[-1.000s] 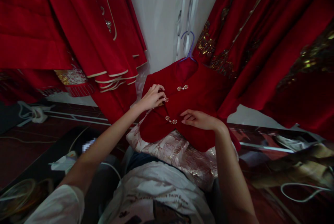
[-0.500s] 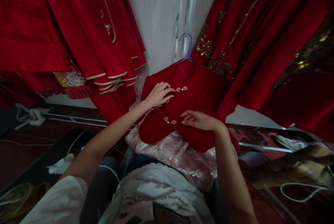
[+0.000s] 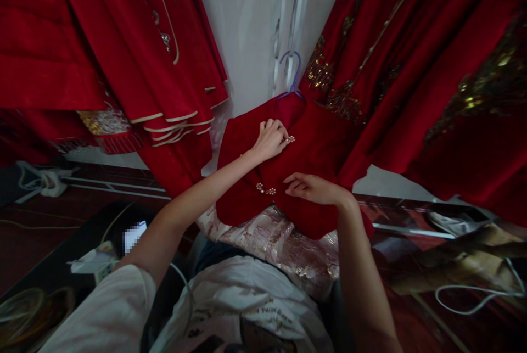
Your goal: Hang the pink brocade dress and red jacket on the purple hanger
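Note:
A red jacket [image 3: 313,150] on a purple hanger [image 3: 294,81] lies spread in front of me, its lower part over my lap. My left hand [image 3: 270,140] is closed in a pinch at the upper flower-shaped clasp [image 3: 291,139], whose left half the fingers cover. Low on the jacket's front, a second flower-shaped clasp [image 3: 265,189] is in plain view. My right hand [image 3: 310,187] rests on the jacket to the right of that lower clasp, fingers loosely stretched and apart, holding nothing. Shiny pink-and-white fabric [image 3: 284,243] shows below the jacket's hem.
Red garments [image 3: 177,84] with pale trim hang on the left, and red ones with gold sequins [image 3: 321,70] on the right. At the lower left, a dark surface [image 3: 53,254] bears a white power strip [image 3: 94,262] and a lit screen [image 3: 134,236]. A white cable [image 3: 465,309] loops at the right.
My left hand has moved right, from beside the upper clasp onto it, and its fingers have curled in. My right hand stays almost where it was on the jacket.

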Available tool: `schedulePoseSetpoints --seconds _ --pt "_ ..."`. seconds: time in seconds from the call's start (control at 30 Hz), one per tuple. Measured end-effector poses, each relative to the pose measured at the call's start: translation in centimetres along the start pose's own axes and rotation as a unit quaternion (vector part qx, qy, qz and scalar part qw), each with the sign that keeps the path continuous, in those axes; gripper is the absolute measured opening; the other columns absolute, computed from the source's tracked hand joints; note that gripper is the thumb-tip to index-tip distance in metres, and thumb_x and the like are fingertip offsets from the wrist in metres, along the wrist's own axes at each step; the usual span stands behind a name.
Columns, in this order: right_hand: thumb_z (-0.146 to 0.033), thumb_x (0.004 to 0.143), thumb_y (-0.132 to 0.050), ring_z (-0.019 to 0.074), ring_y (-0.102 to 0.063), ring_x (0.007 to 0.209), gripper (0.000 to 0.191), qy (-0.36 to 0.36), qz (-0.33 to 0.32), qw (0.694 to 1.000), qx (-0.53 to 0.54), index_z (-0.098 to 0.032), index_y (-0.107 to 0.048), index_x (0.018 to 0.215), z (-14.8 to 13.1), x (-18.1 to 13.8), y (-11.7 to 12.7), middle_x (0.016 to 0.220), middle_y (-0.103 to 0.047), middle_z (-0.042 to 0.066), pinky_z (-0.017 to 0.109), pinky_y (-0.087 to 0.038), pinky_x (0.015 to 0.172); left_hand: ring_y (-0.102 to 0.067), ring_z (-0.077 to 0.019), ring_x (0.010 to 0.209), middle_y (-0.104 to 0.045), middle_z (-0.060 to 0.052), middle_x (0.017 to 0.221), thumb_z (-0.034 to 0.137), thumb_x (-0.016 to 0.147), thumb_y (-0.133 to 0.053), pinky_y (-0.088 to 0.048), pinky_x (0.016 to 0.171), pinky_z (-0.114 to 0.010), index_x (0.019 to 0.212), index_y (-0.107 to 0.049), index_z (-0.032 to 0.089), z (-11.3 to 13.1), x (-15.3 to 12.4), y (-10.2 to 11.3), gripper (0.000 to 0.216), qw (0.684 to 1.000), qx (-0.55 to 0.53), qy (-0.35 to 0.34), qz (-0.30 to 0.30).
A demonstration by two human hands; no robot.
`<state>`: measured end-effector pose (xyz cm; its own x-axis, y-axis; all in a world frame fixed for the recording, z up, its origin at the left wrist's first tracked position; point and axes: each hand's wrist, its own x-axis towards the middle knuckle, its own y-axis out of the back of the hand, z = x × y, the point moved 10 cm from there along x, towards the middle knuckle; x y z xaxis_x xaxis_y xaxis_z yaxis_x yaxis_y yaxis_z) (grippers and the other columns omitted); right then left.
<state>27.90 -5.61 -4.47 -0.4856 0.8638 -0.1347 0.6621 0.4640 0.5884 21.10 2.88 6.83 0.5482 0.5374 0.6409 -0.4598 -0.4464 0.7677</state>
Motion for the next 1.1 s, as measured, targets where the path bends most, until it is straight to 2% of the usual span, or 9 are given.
schedulePoseSetpoints --seconds 0.17,0.27,0.47,0.67,0.77,0.83,0.97,1.03,1.1 --pt "-0.035 0.084 -0.060 0.0178 -0.065 0.092 0.036 -0.003 -0.002 1.000 0.003 -0.015 -0.056 0.113 0.1 0.2 -0.3 0.100 -0.069 0.009 0.035 -0.052 0.086 -0.052 -0.0203 0.095 -0.064 -0.004 0.089 0.027 0.091 -0.052 -0.026 0.101 -0.043 0.093 -0.059 0.016 0.8 0.0 0.5 0.013 0.998 -0.004 -0.054 -0.014" --pt "-0.035 0.083 -0.060 0.0180 -0.065 0.093 0.036 -0.002 0.002 1.000 0.017 -0.016 -0.056 0.114 -0.2 0.0 -0.1 0.100 -0.069 0.009 0.036 -0.052 0.087 -0.055 -0.0189 0.091 -0.065 -0.004 0.088 0.025 0.093 -0.048 -0.022 0.106 -0.044 0.090 -0.058 0.017 1.2 -0.1 1.0 0.013 0.997 0.020 -0.080 -0.008" --pt "-0.041 0.084 -0.060 0.0175 -0.064 0.093 0.036 0.047 0.071 0.996 0.005 -0.018 -0.058 0.111 -1.4 -0.9 2.4 0.099 -0.067 0.008 0.037 -0.052 0.089 -0.058 -0.0183 0.089 -0.066 -0.004 0.086 0.021 0.092 -0.047 -0.018 0.111 -0.045 0.093 -0.056 0.016 0.7 -0.2 1.5 0.011 0.996 0.043 -0.073 0.017" --pt "-0.041 0.083 -0.061 0.0174 -0.064 0.091 0.035 0.053 0.071 0.996 0.008 -0.019 -0.059 0.110 -1.7 -1.2 2.5 0.097 -0.067 0.007 0.038 -0.053 0.089 -0.060 -0.0178 0.084 -0.066 -0.002 0.083 0.025 0.090 -0.054 -0.019 0.111 -0.047 0.092 -0.056 0.015 0.3 0.2 0.9 0.010 0.998 0.017 -0.061 0.016" --pt "-0.042 0.082 -0.062 0.0181 -0.063 0.099 0.035 0.062 0.077 0.995 0.032 -0.021 -0.060 0.110 -2.4 -1.5 2.9 0.106 -0.067 0.007 0.040 -0.050 0.095 -0.061 -0.0179 0.084 -0.066 -0.002 0.081 0.027 0.089 -0.056 -0.019 0.111 -0.048 0.090 -0.057 0.016 0.3 0.3 0.7 0.011 0.998 0.014 -0.067 0.011" --pt "-0.043 0.082 -0.063 0.0187 -0.060 0.108 0.037 0.084 0.111 0.989 0.048 -0.023 -0.060 0.112 -3.4 -1.7 4.3 0.115 -0.064 0.007 0.041 -0.046 0.102 -0.062 -0.0179 0.084 -0.067 -0.002 0.081 0.027 0.089 -0.056 -0.020 0.112 -0.048 0.089 -0.058 0.016 0.5 0.3 0.8 0.012 0.997 0.013 -0.077 0.014" --pt "-0.046 0.082 -0.063 0.0195 -0.053 0.122 0.042 0.156 0.262 0.948 0.094 -0.025 -0.058 0.118 -6.7 -1.0 9.3 0.128 -0.059 0.006 0.039 -0.036 0.111 -0.062 -0.0187 0.088 -0.067 -0.004 0.084 0.031 0.092 -0.051 -0.021 0.112 -0.049 0.093 -0.058 0.015 1.4 0.3 1.1 0.018 0.993 0.026 -0.115 0.015" --pt "-0.050 0.087 -0.052 0.0187 -0.049 0.127 0.046 0.164 0.316 0.924 0.137 -0.025 -0.052 0.126 -7.7 0.6 11.0 0.133 -0.056 0.007 0.037 -0.035 0.112 -0.063 -0.0193 0.088 -0.068 -0.007 0.088 0.034 0.095 -0.043 -0.031 0.106 -0.046 0.098 -0.058 0.013 2.1 0.3 0.7 0.027 0.988 0.040 -0.148 -0.013" --pt "-0.054 0.091 -0.040 0.0194 -0.044 0.132 0.056 0.122 0.332 0.922 0.159 -0.023 -0.043 0.136 -8.0 3.2 11.4 0.140 -0.050 0.009 0.037 -0.034 0.112 -0.065 -0.0198 0.085 -0.068 -0.012 0.094 0.034 0.098 -0.033 -0.043 0.093 -0.040 0.107 -0.057 0.009 2.4 0.4 -0.1 0.036 0.984 0.057 -0.160 -0.062"
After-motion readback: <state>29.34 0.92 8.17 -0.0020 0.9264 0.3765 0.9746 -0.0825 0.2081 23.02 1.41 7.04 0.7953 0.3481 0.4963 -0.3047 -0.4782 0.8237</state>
